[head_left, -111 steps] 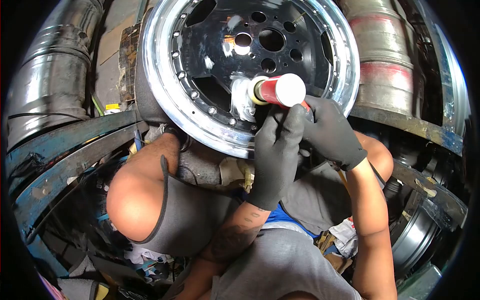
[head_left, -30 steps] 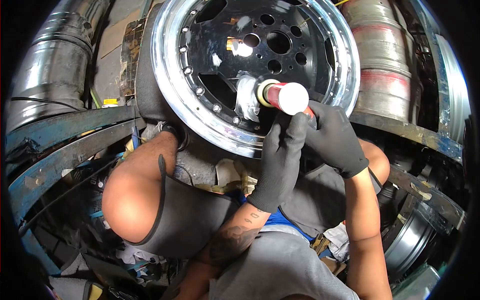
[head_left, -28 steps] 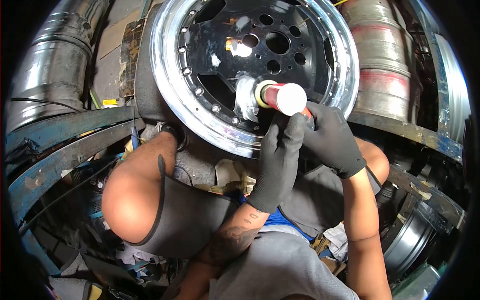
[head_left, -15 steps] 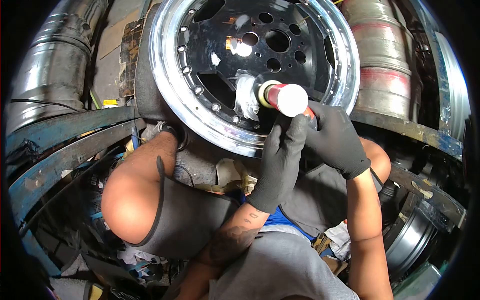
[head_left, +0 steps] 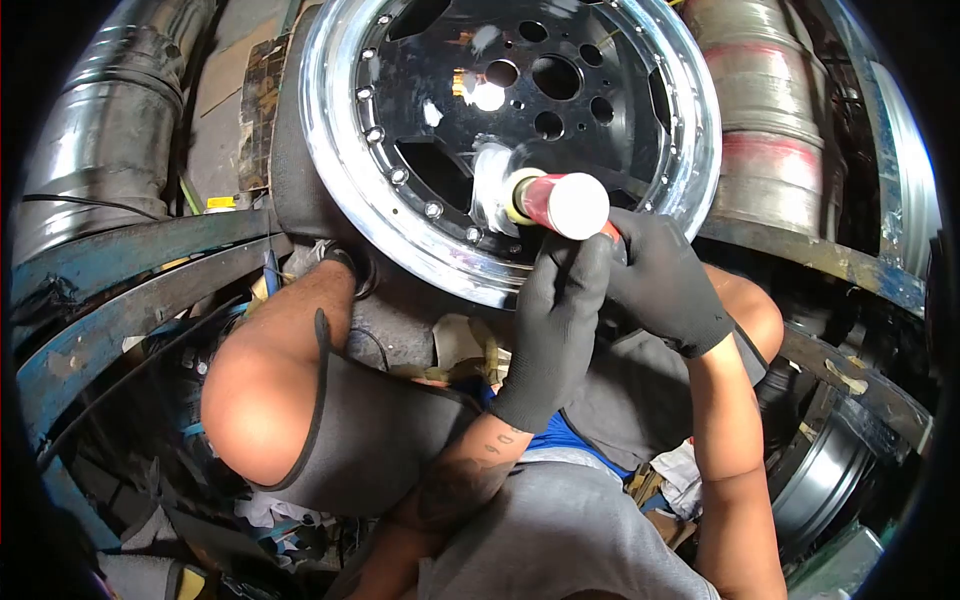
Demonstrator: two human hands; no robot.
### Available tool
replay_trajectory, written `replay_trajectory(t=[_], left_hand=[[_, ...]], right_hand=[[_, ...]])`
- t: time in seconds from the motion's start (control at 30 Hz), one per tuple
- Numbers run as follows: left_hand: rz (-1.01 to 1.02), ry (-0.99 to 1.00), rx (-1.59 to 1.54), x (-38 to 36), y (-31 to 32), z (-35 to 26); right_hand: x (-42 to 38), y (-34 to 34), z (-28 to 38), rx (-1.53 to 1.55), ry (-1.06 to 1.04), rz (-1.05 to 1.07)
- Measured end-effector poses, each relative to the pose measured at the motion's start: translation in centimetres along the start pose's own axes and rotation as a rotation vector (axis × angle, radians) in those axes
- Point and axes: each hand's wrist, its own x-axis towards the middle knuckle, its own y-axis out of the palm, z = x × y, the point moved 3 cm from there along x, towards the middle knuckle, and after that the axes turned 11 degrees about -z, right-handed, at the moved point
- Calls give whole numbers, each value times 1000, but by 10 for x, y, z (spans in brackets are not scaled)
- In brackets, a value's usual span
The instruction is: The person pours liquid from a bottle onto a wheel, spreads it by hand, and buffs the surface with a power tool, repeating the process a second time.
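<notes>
— What has changed since half a second ago?

— Little. My polishing tool (head_left: 560, 203), red body with a white end cap, has slid slightly left and up on the alloy wheel (head_left: 400, 215); its buffing pad is now pressed on the white smear of polish (head_left: 490, 180) on the black spoke, just above centre of the frame. The wheel has stayed put.

— And your hands?

— Both gloved. My left hand (head_left: 555, 320) is still clenched around the tool's lower body, fingers curled up under the cap. My right hand (head_left: 665, 285) wraps it from the right, touching the left.

— What surrounds you?

— The wheel's chrome lip leans on my lap at top centre. My left knee (head_left: 250, 400) fills the lower left. Stacked metal barrels (head_left: 765, 120) stand upper right, blue steel bars (head_left: 120, 290) cross the left, and another rim (head_left: 830, 480) lies lower right.
</notes>
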Motion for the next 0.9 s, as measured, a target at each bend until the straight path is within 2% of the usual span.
replay_trajectory(t=[0.03, 0.13, 0.23, 0.33, 0.43, 0.53, 0.6, 0.67, 0.73, 0.83, 0.9], left_hand=[[-5, -42, 100, -3, -3, -1], [36, -52, -30, 1, -2, 6], [34, -48, -110, 0, -2, 7], [-4, -85, 24, -3, -6, 9], [31, 82, 32, -1, -2, 7], [-29, -143, -70, -2, -6, 13], [30, 145, 189, -6, -9, 12], [47, 163, 182, -6, -8, 15], [15, -89, -87, 1, -3, 12], [32, -131, -99, -5, -4, 12], [48, 282, 278, -8, -9, 11]], right_hand=[[-1, 0, 3, -4, 3, 23], [-1, -4, 8, -18, 86, 24], [-2, 2, 2, -42, -53, -30], [-5, -2, 7, -80, -26, -20], [-3, 0, 4, -114, -74, -57], [-5, 1, 4, -86, -5, 18], [-6, -3, 6, -85, 24, 26], [-7, -3, 4, -101, -1, -11], [-7, 1, -1, -129, -84, -87], [-10, 2, 1, -98, -36, -24], [-7, -2, 5, -73, 32, 35]])
